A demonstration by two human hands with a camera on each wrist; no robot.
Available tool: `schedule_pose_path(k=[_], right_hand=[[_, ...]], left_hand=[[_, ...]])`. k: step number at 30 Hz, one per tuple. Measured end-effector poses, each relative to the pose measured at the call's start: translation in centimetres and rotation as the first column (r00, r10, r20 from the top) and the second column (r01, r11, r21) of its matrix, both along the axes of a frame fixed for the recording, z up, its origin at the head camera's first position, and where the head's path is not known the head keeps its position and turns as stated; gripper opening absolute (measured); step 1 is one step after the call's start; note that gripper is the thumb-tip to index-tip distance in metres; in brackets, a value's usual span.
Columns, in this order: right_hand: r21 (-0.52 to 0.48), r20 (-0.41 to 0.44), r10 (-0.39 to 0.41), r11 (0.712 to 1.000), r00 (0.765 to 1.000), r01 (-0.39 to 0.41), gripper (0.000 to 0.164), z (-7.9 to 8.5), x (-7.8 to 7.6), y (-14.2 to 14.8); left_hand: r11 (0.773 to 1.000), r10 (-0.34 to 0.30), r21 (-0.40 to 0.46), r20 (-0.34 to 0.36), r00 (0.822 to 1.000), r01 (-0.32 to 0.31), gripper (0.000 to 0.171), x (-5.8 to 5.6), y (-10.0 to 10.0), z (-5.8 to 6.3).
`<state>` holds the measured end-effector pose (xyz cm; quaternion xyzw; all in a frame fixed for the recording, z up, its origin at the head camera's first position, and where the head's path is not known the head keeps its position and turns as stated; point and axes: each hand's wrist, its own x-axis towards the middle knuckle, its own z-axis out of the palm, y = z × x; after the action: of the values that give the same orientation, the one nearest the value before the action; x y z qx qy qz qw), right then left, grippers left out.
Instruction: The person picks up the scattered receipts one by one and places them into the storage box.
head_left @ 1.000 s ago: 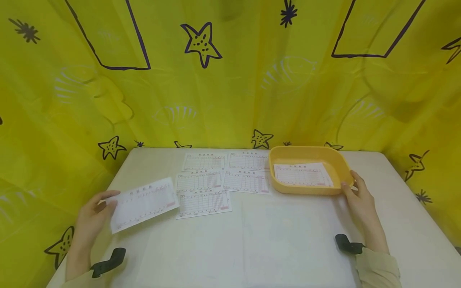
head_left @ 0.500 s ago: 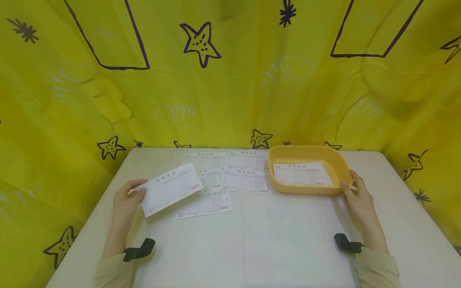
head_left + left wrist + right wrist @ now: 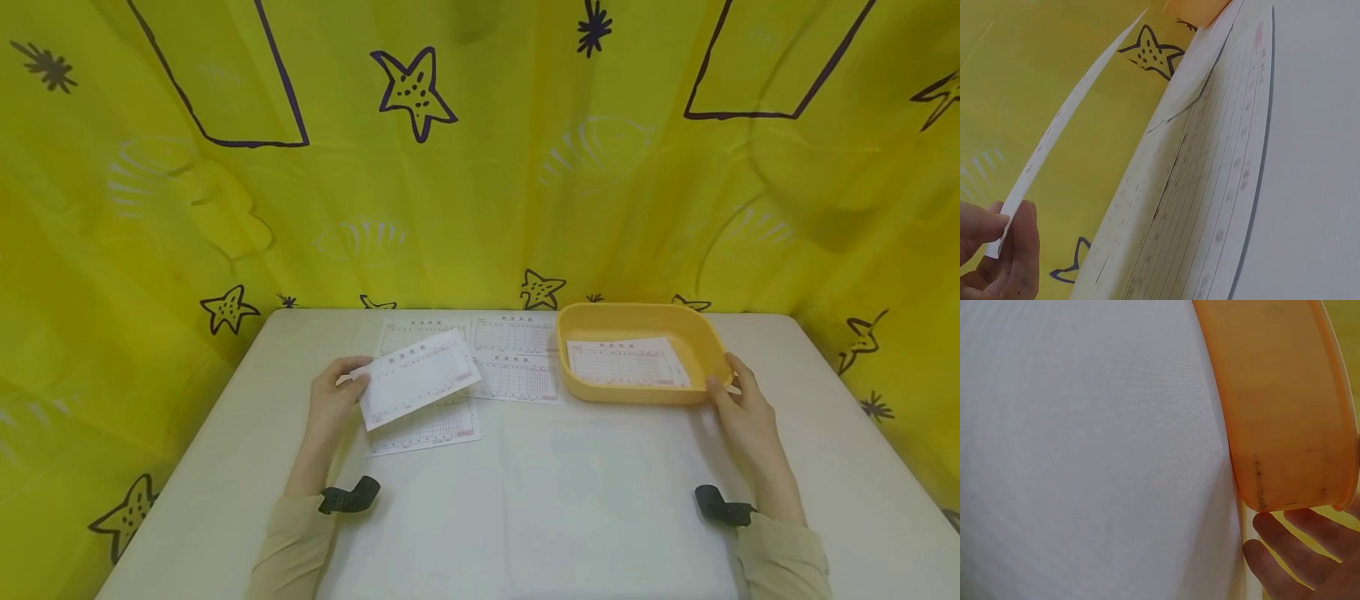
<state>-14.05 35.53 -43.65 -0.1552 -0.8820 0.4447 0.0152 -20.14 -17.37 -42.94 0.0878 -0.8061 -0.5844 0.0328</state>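
My left hand [image 3: 333, 400] pinches a white printed receipt slip [image 3: 420, 375] by its left end. The slip is raised and tilted over other slips, hiding much of them. In the left wrist view the thumb and fingers [image 3: 1022, 240] hold the slip [image 3: 1066, 112] nearly edge-on, above a slip [image 3: 1216, 162] on the table. My right hand [image 3: 750, 417] holds the near right corner of a yellow plastic basin [image 3: 641, 396], thumb at the front, fingers at the side. In the right wrist view spread fingers [image 3: 1297, 544] lie at the end of its wall [image 3: 1285, 425]. Several slips [image 3: 622, 362] lie inside the basin.
Receipt slips [image 3: 513, 336] lie spread on the white table [image 3: 600, 500], left of the basin; one slip [image 3: 427, 429] is nearest the front. A yellow patterned curtain [image 3: 480, 208] hangs behind the table. Black wrist-worn devices [image 3: 351, 497] sit on both forearms.
My left hand has carried the pinched slip rightward, from the table's left side to above the lying slips. The right hand and the basin have stayed in place.
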Motion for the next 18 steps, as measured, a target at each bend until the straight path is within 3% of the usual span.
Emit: schedule_pose_path(k=[11, 18], right_hand=[[0.003, -0.001, -0.004, 1.000, 1.000, 0.004, 0.072, 0.0, 0.0, 0.1], [-0.005, -0.007, -0.007, 1.000, 1.000, 0.007, 0.072, 0.0, -0.1, 0.0]], left_hand=[[0.999, -0.029, 0.032, -0.046, 0.999, 0.031, 0.028, -1.6, 4.0, -0.6], [0.998, -0.051, 0.032, -0.066, 0.996, 0.054, 0.027, -2.4, 6.4, -0.2]])
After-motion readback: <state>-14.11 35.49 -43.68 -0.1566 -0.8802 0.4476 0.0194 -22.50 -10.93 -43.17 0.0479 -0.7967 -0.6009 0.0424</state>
